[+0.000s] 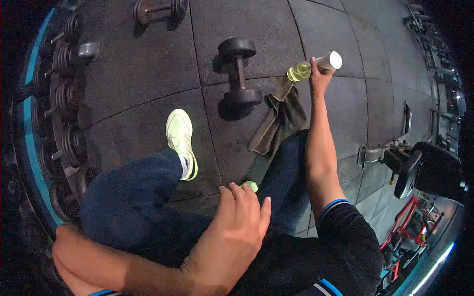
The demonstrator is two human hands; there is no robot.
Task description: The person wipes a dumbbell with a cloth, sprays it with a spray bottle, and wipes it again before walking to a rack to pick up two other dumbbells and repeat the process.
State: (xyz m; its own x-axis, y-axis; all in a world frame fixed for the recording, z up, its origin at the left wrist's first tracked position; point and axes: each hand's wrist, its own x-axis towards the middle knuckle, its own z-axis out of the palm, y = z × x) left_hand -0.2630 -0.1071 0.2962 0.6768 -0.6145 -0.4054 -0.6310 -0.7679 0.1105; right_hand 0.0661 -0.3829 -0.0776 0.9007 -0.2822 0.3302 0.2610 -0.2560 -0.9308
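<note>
My right hand (322,78) is stretched out at the upper right, its fingers wrapped round a bottle (299,72) with yellow-green liquid and a white top end. Near my body at the lower centre, my left hand (234,232) is raised with its back up, fingers somewhat apart and holding nothing. A dark towel (282,121) lies crumpled on the floor below the bottle and reaches my right leg. Left of the towel, a black dumbbell (239,71) rests on the dark floor tiles.
Another dumbbell (160,11) lies at the top left. A rack of dumbbells (64,101) runs along the left side. My light green shoe (179,138) is on the floor. Gym equipment (412,170) with black pads stands at the right, with a red frame (405,222) below it.
</note>
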